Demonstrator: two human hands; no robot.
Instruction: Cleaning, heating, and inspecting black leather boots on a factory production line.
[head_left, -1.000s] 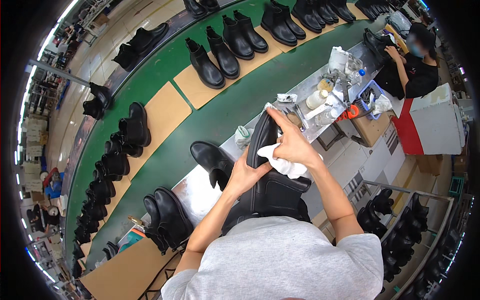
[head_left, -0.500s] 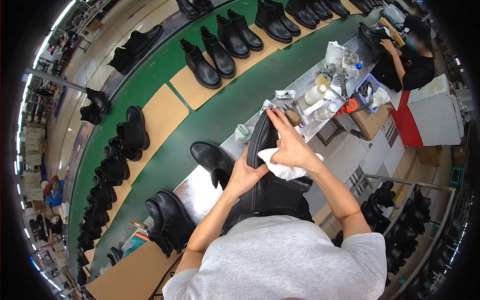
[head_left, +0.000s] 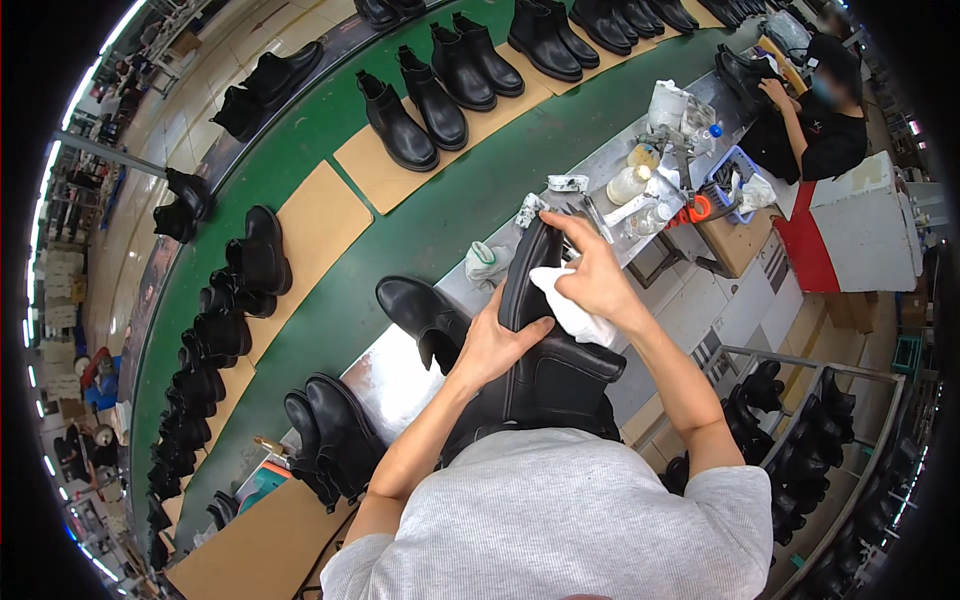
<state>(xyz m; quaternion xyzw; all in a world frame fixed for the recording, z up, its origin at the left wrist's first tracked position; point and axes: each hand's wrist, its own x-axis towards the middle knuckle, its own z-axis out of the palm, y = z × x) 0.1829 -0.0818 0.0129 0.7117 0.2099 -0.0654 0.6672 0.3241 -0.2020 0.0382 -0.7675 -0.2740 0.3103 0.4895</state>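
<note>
A black ankle boot [head_left: 540, 258] is held in front of my chest, toe pointing away from me. My left hand [head_left: 497, 342] wraps round its side, the thumb lying across the upper. In my right hand [head_left: 600, 282] is a bunched white cloth [head_left: 582, 318], lying against the boot's upper, while a finger of that hand reaches the toe. Left of these, a second black boot [head_left: 412, 304] lies at the edge of the metal work surface [head_left: 392, 385]. The held boot's far side is hidden.
Rows of black boots [head_left: 400, 125] stand on cardboard along a green conveyor [head_left: 335, 285]. Another boot pair [head_left: 340, 425] rests at left. Bottles [head_left: 628, 185] and a blue basket [head_left: 742, 180] are at right. A person [head_left: 835, 105] handles a boot beyond; a boot rack [head_left: 800, 430] stands lower right.
My right hand and the cloth have shifted slightly up along the boot, and its finger now bends over the toe. My left hand keeps its hold. The whole view has shifted a little.
</note>
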